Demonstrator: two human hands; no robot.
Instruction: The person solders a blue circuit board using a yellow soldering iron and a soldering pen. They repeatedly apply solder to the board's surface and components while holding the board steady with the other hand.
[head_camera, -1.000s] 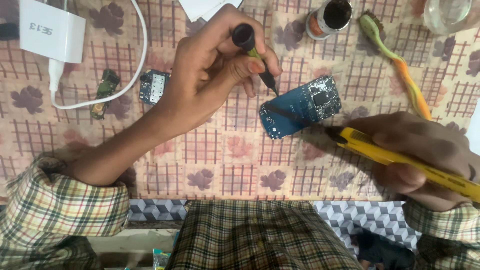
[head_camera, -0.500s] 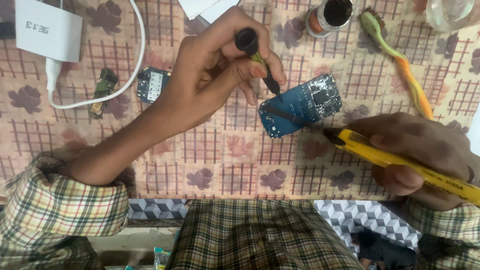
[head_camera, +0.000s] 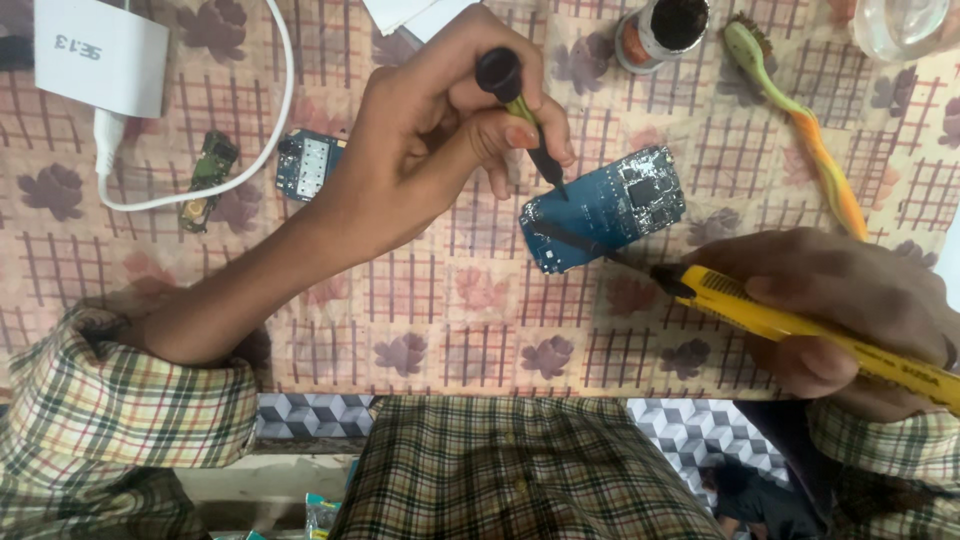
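Two tools meet the blue circuit board (head_camera: 605, 208): left hand (head_camera: 430, 140) grips screwdriver (head_camera: 520, 105), right hand (head_camera: 850, 300) soldering iron (head_camera: 790, 325).

The yellow tool (head_camera: 800, 328) runs off the right edge — its far end hidden by the right hand (head_camera: 850, 310).

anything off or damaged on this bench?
Nothing spilled or broken. The blue circuit board lies bare and askew on the patterned cloth, pinned by the left hand's screwdriver and the right hand's yellow soldering iron. A toothbrush among the electronics looks odd.
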